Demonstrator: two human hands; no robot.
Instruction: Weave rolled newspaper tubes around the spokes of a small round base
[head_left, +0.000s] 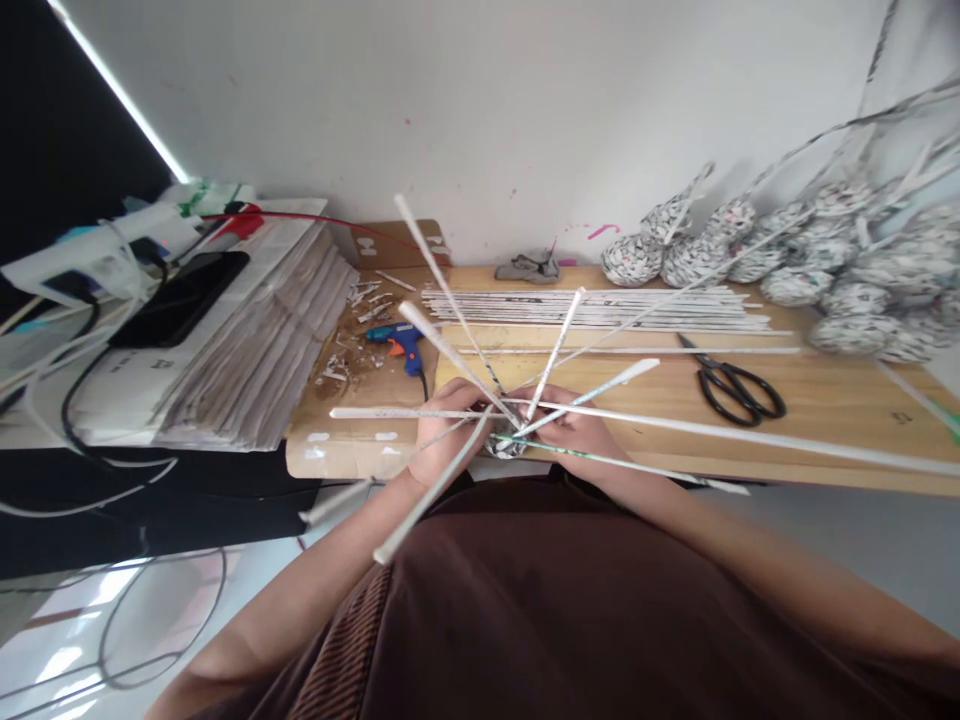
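Just below the frame's centre, a small, rounded grey-white paper weave (501,450) is held between the curled left hand (444,440) and curled right hand (581,425) (fingertips partly hidden); one long white paper tube (750,435) runs to the right edge.

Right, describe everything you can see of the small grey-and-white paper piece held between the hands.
The small grey-and-white paper piece has a mottled, rounded body that looks like rolled printed paper. Thin pale paper sticks spread from it in many directions, some with greenish or bluish tints; one long one reaches the picture's right edge. The bare left hand and right hand grip it, partly hiding it, by the wood-grain tabletop's near edge.
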